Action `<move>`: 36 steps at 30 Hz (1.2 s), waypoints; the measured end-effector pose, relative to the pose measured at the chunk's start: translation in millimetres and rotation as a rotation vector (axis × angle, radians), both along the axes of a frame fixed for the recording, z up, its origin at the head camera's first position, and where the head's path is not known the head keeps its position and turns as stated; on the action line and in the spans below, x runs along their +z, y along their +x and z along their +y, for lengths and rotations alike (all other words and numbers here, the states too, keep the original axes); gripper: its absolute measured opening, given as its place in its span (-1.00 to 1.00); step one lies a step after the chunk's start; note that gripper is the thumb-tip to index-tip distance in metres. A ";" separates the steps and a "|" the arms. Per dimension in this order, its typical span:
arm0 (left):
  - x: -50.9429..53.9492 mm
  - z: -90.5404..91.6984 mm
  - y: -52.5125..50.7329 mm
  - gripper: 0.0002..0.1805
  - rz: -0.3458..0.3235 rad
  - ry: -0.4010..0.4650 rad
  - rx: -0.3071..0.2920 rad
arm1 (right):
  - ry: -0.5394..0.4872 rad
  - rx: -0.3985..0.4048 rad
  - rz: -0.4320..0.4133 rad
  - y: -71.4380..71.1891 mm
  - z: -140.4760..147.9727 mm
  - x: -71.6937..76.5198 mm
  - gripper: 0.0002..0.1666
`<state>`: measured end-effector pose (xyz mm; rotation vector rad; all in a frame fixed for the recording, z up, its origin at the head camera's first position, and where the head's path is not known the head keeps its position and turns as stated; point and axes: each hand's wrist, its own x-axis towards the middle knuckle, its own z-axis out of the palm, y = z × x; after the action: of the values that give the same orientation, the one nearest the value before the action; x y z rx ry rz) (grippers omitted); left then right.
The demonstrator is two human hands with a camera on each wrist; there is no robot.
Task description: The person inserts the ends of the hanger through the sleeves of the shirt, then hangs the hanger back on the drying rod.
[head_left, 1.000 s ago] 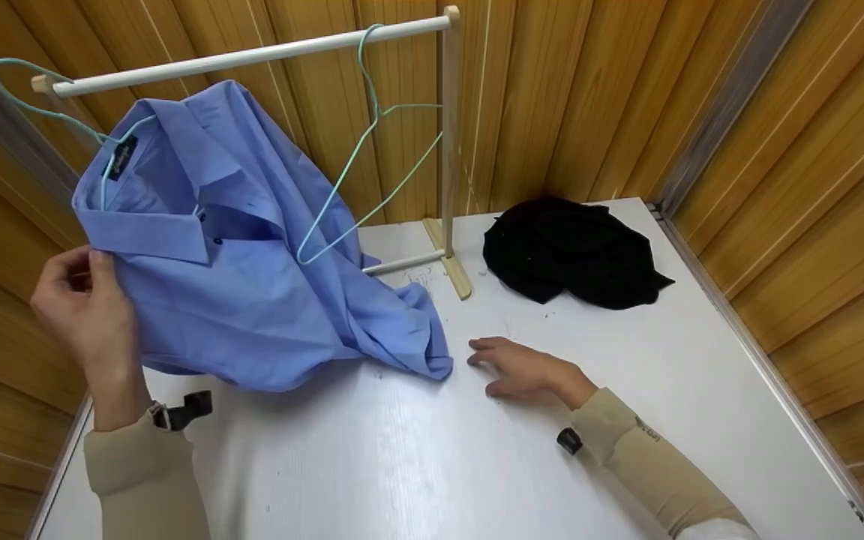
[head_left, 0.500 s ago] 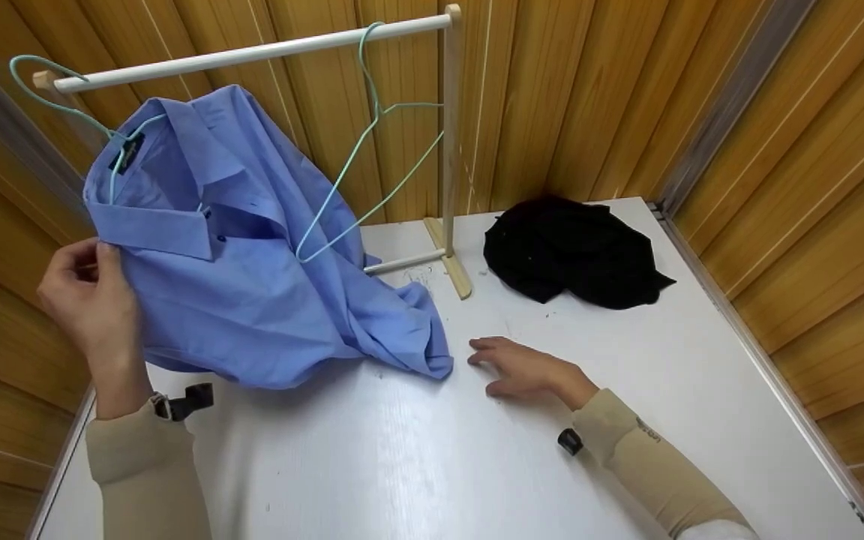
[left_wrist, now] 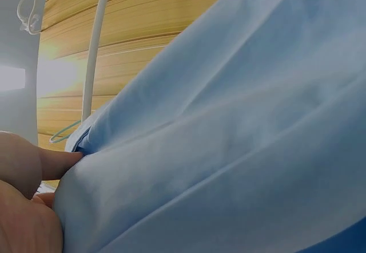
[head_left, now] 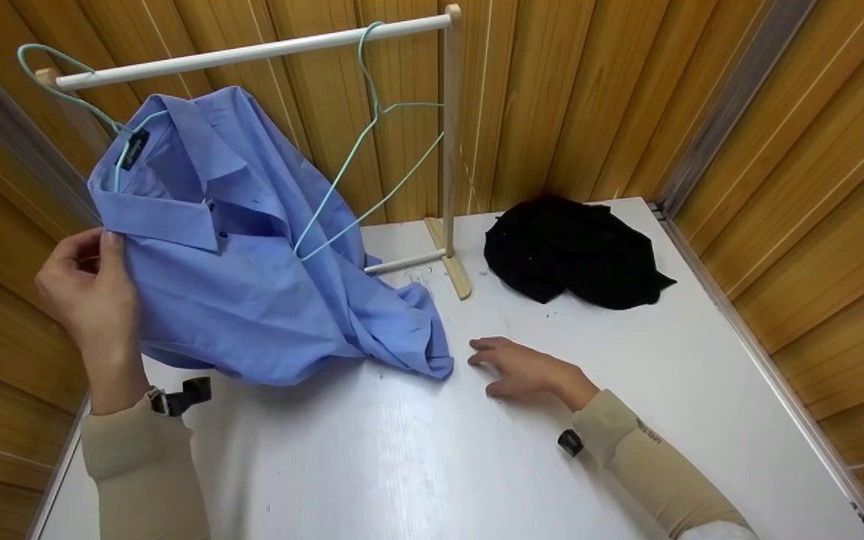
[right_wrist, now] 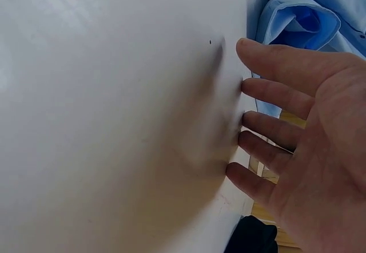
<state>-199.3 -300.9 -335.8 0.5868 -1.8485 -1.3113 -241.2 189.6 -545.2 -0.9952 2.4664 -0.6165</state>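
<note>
In the head view a blue button-up shirt (head_left: pixel 229 300) hangs on a mint-green hanger (head_left: pixel 72 94) at the left end of the rack's white rail (head_left: pixel 252 51). My left hand (head_left: pixel 94 292) pinches the shirt at its left shoulder, just below the collar (head_left: pixel 158 217). The left wrist view shows the thumb and fingers of that hand (left_wrist: pixel 34 190) on the blue cloth (left_wrist: pixel 189 161). My right hand (head_left: pixel 522 367) rests on the white table, right of the shirt's cuff and apart from it. Its fingers (right_wrist: pixel 269 127) are spread and hold nothing.
A second mint-green hanger (head_left: pixel 376 112) hangs on the rail near the rack's right post (head_left: pixel 448 142). Black crumpled cloth (head_left: pixel 574 255) lies at the back right of the white table (head_left: pixel 372 465). Wood-patterned walls (head_left: pixel 574 97) stand behind and on both sides.
My left hand has lifted the shirt's collar end slightly up and to the right, and the hanger's hook has shifted right along the rail end. The right hand has stayed still.
</note>
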 end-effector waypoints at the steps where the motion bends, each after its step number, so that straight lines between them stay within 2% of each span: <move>1: 0.5 0.3 0.4 -0.75 -0.008 0.001 -0.003 | -0.001 0.000 0.000 0.2 0.0 0.0 -0.40; 11: -0.1 -2.4 0.3 -0.77 -0.010 0.003 -0.023 | -0.007 -0.002 -0.003 2.2 -0.9 1.2 -0.41; 19: 7.6 -2.5 0.8 -0.74 -0.040 -0.012 -0.021 | -0.007 0.006 -0.011 3.4 1.5 2.4 -0.41; 26: 13.8 -2.0 -0.3 -0.74 -0.085 0.025 -0.045 | -0.010 0.007 -0.009 2.4 1.7 2.4 -0.41; 36: 4.2 -5.0 -0.8 -0.73 -0.123 0.053 -0.066 | -0.004 -0.004 -0.016 1.5 0.2 0.2 -0.41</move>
<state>-200.1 -305.9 -331.6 0.6521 -1.9520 -1.3983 -239.6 189.8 -545.0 -0.9835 2.4547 -0.6280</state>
